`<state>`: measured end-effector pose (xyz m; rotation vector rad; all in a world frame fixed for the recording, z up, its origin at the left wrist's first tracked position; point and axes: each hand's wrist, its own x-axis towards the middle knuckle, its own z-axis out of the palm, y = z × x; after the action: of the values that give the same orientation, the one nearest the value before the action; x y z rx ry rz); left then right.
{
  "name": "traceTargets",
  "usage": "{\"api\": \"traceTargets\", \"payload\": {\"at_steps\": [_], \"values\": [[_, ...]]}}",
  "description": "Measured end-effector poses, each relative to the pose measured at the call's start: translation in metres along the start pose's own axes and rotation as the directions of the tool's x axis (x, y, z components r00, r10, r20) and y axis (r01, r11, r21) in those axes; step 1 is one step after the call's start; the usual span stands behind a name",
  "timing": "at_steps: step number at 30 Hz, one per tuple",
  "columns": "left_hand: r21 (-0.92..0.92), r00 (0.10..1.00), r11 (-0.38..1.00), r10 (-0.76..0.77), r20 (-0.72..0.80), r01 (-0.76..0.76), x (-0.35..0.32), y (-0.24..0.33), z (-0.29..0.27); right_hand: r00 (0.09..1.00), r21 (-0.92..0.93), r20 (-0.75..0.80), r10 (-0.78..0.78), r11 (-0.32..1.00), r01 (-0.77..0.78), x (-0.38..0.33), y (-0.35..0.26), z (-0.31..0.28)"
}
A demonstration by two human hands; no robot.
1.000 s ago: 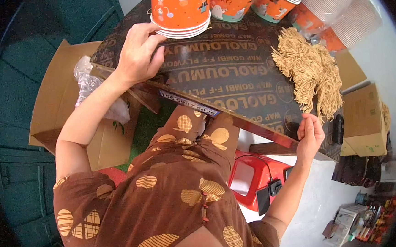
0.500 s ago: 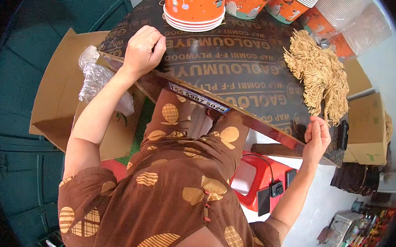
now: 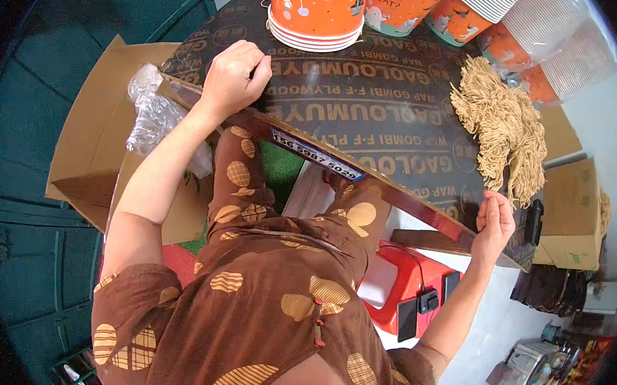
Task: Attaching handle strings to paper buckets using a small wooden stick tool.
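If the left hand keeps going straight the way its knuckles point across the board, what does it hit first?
Most likely the stack of orange cups. The left hand rests as a fist on the dark board, pointing up and right, and only bare board lies between it and the stack's base. Depth is hard to judge through the fisheye.

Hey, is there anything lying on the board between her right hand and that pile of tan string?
Nothing visible does. The right hand grips the near edge of the dark board, and the tan string pile lies just beyond its fingertips, with only bare board between them.
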<state>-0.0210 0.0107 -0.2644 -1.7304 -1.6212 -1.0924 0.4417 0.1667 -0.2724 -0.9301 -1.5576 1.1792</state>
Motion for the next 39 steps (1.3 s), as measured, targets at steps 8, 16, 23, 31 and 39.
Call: {"api": "traceTargets", "payload": {"at_steps": [8, 16, 23, 31, 39], "values": [[0.043, 0.998, 0.998, -0.038, 0.04, 0.036, -0.001, -0.001, 0.0, 1.0, 0.016, 0.017, 0.001, 1.0, -0.001, 0.0, 0.0, 0.001], [0.022, 0.997, 0.998, -0.059, 0.048, 0.058, 0.0, 0.002, 0.0, 0.996, 0.065, 0.093, 0.016, 0.998, -0.022, -0.001, 0.0, -0.004], [-0.008, 0.997, 0.998, -0.063, 0.049, 0.064, 0.001, 0.006, -0.001, 0.994, 0.074, 0.108, 0.019, 0.997, -0.028, -0.001, -0.001, -0.005], [-0.005, 0.995, 0.998, -0.061, 0.076, 0.061, 0.001, 0.002, 0.0, 0.969, -0.033, -0.178, -0.17, 0.985, 0.167, 0.011, -0.022, -0.037], [-0.025, 0.994, 0.997, -0.073, 0.08, 0.076, 0.003, 0.004, -0.002, 0.728, -0.95, -0.302, -0.615, 0.254, -0.179, 0.029, 0.027, -0.178]]}}
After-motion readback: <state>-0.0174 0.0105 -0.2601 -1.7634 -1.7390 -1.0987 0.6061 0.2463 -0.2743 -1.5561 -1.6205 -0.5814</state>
